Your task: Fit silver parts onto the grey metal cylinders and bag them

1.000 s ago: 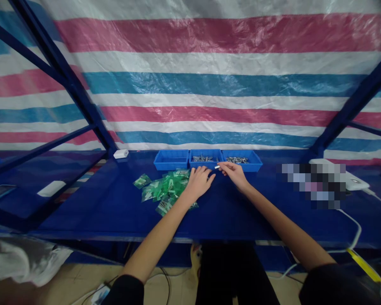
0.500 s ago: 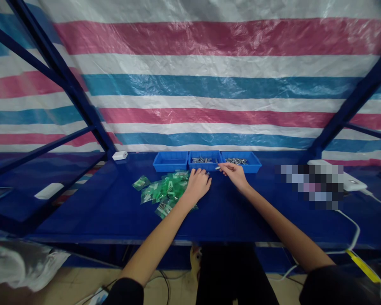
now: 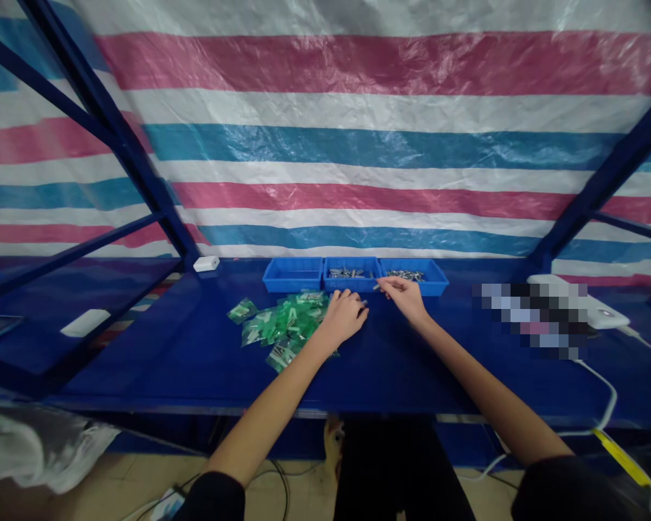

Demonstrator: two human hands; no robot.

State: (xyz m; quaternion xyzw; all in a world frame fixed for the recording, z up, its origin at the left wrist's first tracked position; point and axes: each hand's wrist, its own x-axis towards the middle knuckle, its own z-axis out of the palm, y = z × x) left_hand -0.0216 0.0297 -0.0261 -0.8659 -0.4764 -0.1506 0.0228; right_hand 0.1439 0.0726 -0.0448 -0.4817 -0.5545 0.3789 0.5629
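Observation:
My left hand [image 3: 346, 318] is low over the table at the right edge of a pile of small green-and-clear plastic packets [image 3: 287, 322]. Its fingers are bent, and a small metal piece [image 3: 364, 303] shows at the tips. My right hand [image 3: 404, 295] is closed in a pinch on a small silvery metal strip [image 3: 377, 286], just in front of the blue bins. The middle bin [image 3: 351, 285] holds small metal pieces [image 3: 346, 273]. More shiny metal parts [image 3: 406, 276] lie in the right bin [image 3: 432, 286], partly behind my right hand.
The left blue bin [image 3: 293, 285] shows a bare bottom. A white adapter [image 3: 206, 263] sits at the back left of the blue table [image 3: 184, 347]. To the right are a white device [image 3: 607, 312], a cable [image 3: 610, 394] and a blurred-out patch. Blue frame posts [image 3: 157, 199] flank the table.
My left hand has shifted slightly right, away from the packets, with the small metal piece at its fingertips. My right hand still pinches the strip, whose angle has changed a little.

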